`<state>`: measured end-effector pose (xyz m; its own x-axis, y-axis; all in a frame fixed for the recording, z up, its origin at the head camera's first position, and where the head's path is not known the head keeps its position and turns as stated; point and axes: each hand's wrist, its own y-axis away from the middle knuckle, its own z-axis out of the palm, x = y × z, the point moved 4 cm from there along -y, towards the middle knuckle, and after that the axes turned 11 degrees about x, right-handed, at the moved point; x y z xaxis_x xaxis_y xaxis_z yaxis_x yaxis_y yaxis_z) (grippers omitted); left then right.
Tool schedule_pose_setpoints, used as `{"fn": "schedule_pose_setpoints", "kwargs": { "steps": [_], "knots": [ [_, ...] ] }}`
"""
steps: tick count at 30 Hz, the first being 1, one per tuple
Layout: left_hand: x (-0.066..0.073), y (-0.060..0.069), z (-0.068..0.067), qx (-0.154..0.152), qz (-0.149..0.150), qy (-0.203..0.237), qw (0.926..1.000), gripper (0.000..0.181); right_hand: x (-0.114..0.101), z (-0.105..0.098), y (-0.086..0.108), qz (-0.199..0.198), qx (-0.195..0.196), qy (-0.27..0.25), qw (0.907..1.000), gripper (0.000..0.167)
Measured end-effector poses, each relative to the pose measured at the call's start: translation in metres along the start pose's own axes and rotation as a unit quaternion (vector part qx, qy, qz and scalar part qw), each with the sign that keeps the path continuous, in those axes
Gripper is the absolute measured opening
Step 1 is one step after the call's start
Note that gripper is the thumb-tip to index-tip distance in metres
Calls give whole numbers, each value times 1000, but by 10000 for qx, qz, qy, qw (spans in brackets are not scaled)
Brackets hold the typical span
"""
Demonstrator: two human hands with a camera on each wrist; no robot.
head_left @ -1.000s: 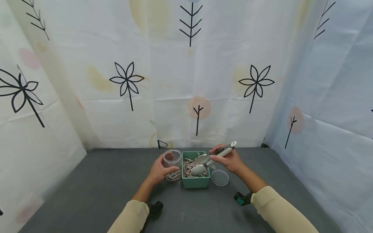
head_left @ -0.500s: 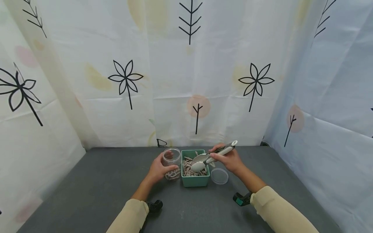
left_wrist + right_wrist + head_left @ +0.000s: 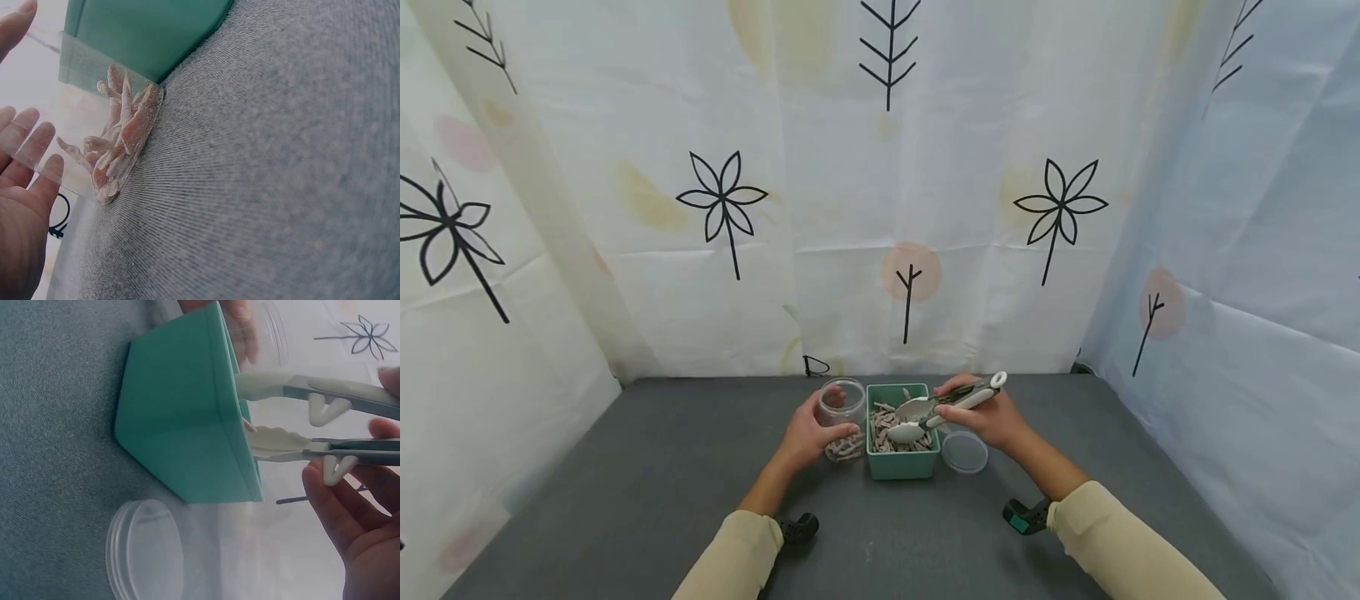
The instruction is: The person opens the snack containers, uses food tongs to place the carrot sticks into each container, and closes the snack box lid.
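Note:
In the head view my left hand [image 3: 808, 433] grips a clear jar [image 3: 842, 414] at the left side of a green bin [image 3: 902, 467]. Pale, brownish strip-like pieces [image 3: 115, 134] lie in the bottom of the jar, whose top is uncovered. The bin holds many more such pieces [image 3: 886, 425]. Fingers and thumb of my right hand [image 3: 988, 412] hold a pair of white and grey tongs [image 3: 958, 408]. The tongs' two white heads stand apart and reach inside the bin among the pieces; their tips are hidden by the bin wall in the right wrist view.
A clear round lid [image 3: 965, 452] lies on the dark grey table [image 3: 880, 542] just right of the bin. White cloth [image 3: 820, 192] with drawn plants hangs behind and at both sides. Each wrist wears a black strap device [image 3: 1026, 515].
The tongs' handle end has dropped a little and their heads have shifted slightly within the bin. The jar and left hand keep their place. The head view has tilted slightly.

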<state>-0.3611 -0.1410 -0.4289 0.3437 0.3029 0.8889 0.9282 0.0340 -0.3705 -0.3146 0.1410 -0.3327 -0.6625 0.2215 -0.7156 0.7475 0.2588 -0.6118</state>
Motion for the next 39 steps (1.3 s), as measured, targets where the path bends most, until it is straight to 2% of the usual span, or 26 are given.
{"fn": "schedule_pose_setpoints", "kwargs": {
  "steps": [2, 4, 6, 10, 16, 19, 22, 26, 33, 39],
  "knots": [
    [1, 0, -1, -13, -23, 0, 10000, 71, -4, 1, -1, -111, -163, 266, 9995, 22],
    [1, 1, -2, -5, -62, -42, 10000, 72, -5, 0, -2, -154, -296, 324, 9989, 24],
    [-9, -2, -2, 91, -33, -73, 9999, 72, -4, -1, -2, -119, -414, 343, 9985, 25],
    [-13, -2, -2, 148, -6, -122, 9998, 73, -1, -3, -2, 188, -509, 281, 9981, 25],
    [-13, -2, 0, 163, -11, -115, 9998, 71, 4, -6, 0, 549, -374, 414, 9969, 24],
    [-8, -1, 2, 91, 15, -49, 9999, 70, 4, -7, 3, 607, -266, 427, 9969, 23],
    [8, 4, 1, -49, 129, 29, 9999, 69, 4, -8, 4, 533, -176, 380, 9977, 22],
    [26, 10, -3, -142, 135, 110, 9997, 68, 4, -6, 5, 402, -111, 241, 9988, 20],
    [28, 12, -4, -159, 143, 117, 9997, 69, 8, -5, 3, 266, 45, -197, 9994, 17],
    [28, 12, -5, -85, 166, 102, 9998, 69, 25, -6, 2, 408, 177, -525, 9976, 17]
  ]
}}
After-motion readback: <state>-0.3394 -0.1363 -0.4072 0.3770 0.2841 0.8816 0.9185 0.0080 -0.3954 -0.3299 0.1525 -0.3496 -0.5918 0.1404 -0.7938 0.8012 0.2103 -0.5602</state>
